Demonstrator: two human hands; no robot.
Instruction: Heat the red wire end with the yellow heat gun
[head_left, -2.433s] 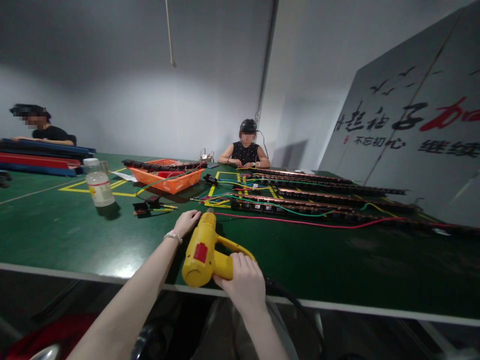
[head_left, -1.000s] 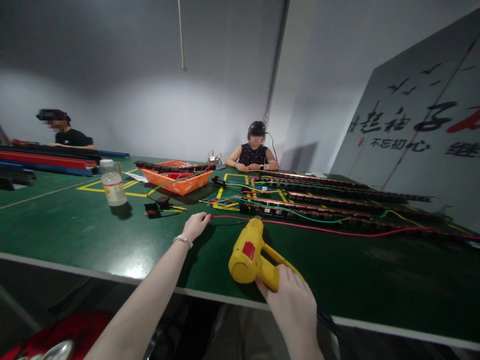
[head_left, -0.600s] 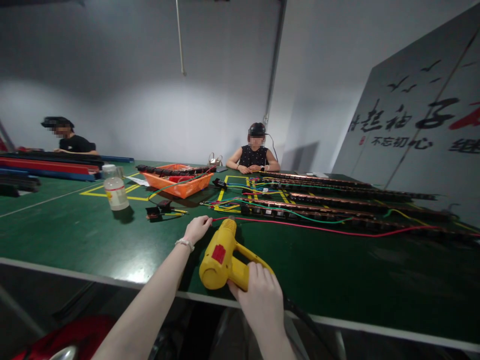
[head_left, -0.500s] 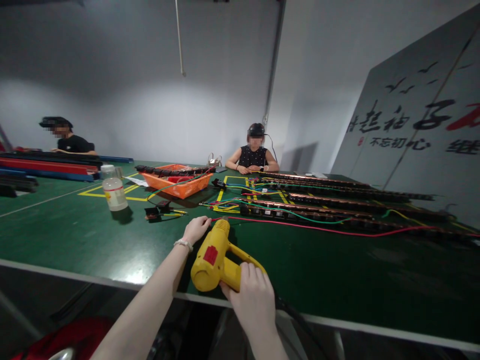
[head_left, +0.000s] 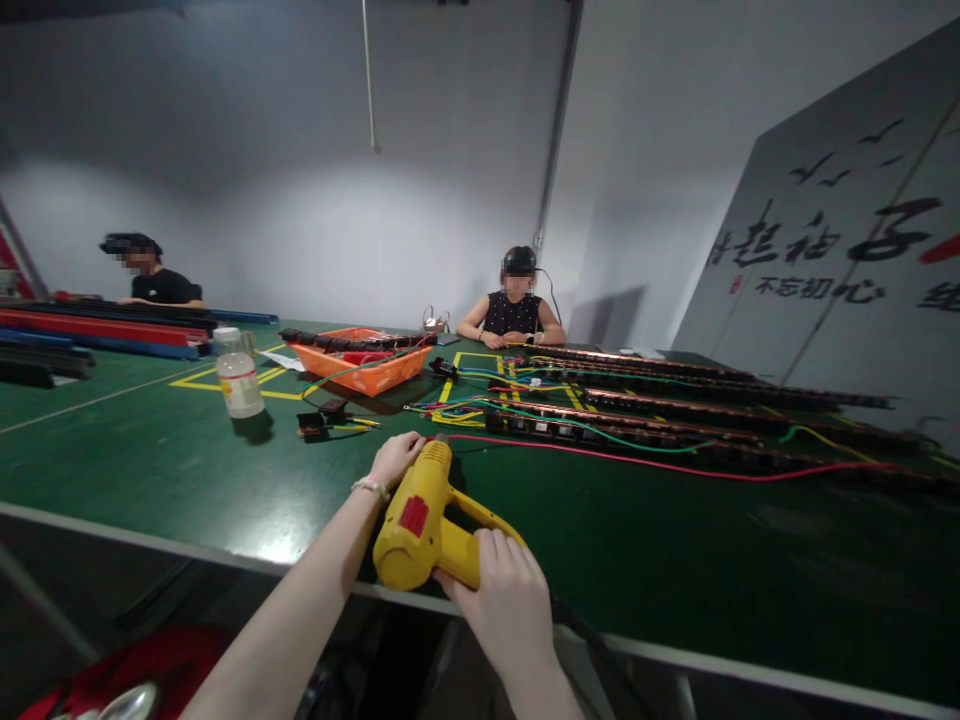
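Note:
My right hand (head_left: 504, 590) is wrapped round the handle of a yellow heat gun (head_left: 414, 525), whose nozzle points away from me. Just left of the nozzle, my left hand (head_left: 399, 458) is closed on the end of a red wire (head_left: 600, 447); the heat gun partly hides the fingertips. From there the wire runs right across the table, in front of the long black strips. The nozzle is close to the wire, but I cannot tell whether they touch.
An orange basket (head_left: 367, 375) holds a black strip. A clear bottle (head_left: 240, 385) stands on the green table (head_left: 187, 480), left of a black connector (head_left: 322, 422). Long wired strips (head_left: 600, 432) lie to the right. One person (head_left: 514, 310) sits opposite, another (head_left: 161, 285) far left.
The heat gun has shifted slightly left and toward me, its nozzle nearer my left hand. The whole view has swung a little to the left. Both hands keep their holds.

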